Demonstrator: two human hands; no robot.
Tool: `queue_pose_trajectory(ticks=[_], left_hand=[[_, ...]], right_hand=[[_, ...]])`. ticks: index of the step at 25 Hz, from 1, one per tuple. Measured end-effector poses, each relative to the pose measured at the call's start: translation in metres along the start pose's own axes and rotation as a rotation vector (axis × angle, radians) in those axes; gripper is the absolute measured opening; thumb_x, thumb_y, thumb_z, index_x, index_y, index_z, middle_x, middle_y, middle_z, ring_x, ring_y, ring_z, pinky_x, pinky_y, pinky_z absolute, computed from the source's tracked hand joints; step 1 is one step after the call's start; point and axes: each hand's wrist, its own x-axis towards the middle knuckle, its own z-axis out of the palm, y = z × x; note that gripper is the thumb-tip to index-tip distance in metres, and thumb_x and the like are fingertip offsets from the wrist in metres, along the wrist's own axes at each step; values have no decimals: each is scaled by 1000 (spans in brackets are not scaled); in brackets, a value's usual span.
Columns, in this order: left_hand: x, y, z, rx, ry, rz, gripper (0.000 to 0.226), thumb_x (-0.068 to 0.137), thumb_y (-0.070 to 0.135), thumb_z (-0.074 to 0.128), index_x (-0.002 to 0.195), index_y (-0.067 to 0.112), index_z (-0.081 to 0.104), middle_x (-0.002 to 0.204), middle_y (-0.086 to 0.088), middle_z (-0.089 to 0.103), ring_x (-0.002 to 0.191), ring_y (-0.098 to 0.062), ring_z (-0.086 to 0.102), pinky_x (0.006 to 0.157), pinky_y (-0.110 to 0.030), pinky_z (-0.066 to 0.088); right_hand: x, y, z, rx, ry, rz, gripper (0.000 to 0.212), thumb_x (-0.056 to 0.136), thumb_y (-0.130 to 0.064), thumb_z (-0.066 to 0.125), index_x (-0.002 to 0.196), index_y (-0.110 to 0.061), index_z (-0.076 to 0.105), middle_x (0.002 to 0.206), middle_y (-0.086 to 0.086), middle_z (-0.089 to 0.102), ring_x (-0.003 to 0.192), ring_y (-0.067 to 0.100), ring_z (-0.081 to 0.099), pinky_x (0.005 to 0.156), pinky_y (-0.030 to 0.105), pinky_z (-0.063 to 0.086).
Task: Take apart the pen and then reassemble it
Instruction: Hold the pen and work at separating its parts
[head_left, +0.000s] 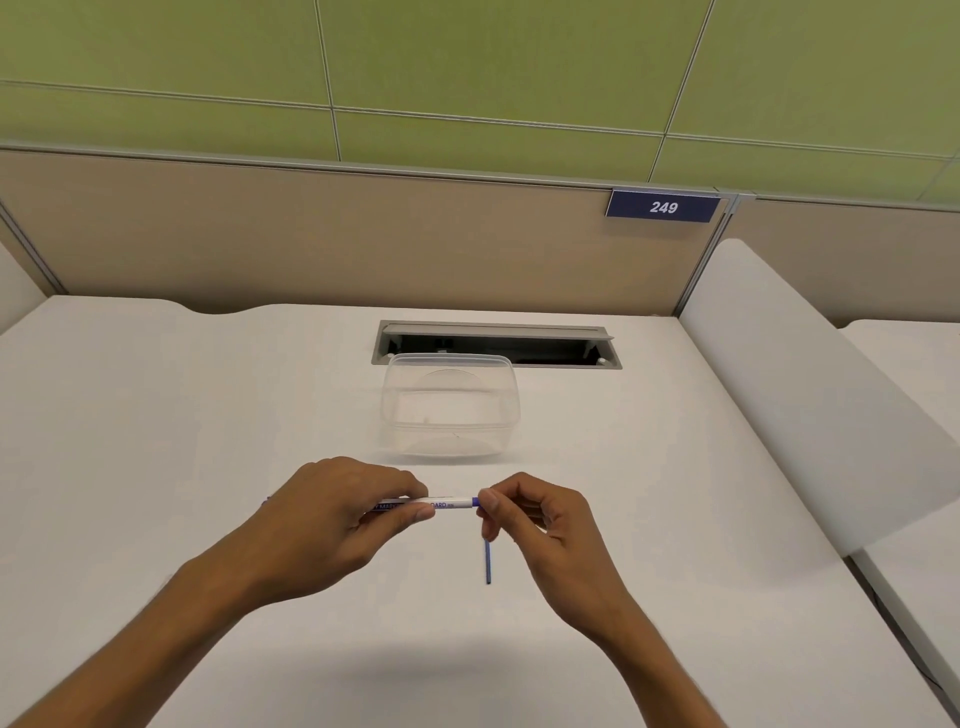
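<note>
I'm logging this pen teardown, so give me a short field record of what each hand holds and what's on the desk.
left hand: grips the white pen barrel, held level above the desk
right hand: pinches the barrel's blue end
loose part: thin blue refill lying on the white desk, just below the right fingers; contact unclear
container: clear plastic tub behind the hands, nothing visible inside
background: open cable tray in the desk, divider sign reading 249
stage: pen apart, refill out
</note>
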Motion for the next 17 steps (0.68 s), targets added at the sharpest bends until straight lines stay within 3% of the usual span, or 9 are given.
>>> queue_pose_trajectory(ticks=[8,13,17], left_hand=[[0,-1,1,26,7,-3,32,92,56,39,85,34,60,61,10,50,57,-10,43,50,-28,38],[0,-1,3,64,8,-6,35,92,57,36,87,33,62,63,10,55,58,-9,44,52,-30,41],[-1,0,3,52,20,5,32,92,55,39,87,33,62,63,10,54,57,-10,44,50,-30,40]], right_hand=[[0,-1,-4,-4,5,5,2,88,-29,73,87,-30,73,90,-11,76,88,6,70,72,12,49],[0,-2,3,-12,75,58,31,85,-56,58,68,-34,69,72,-5,74,75,3,68,70,13,45],[-1,0,2,42,36,60,29,94,-36,64,67,-28,72,67,-3,74,69,6,69,72,9,48]])
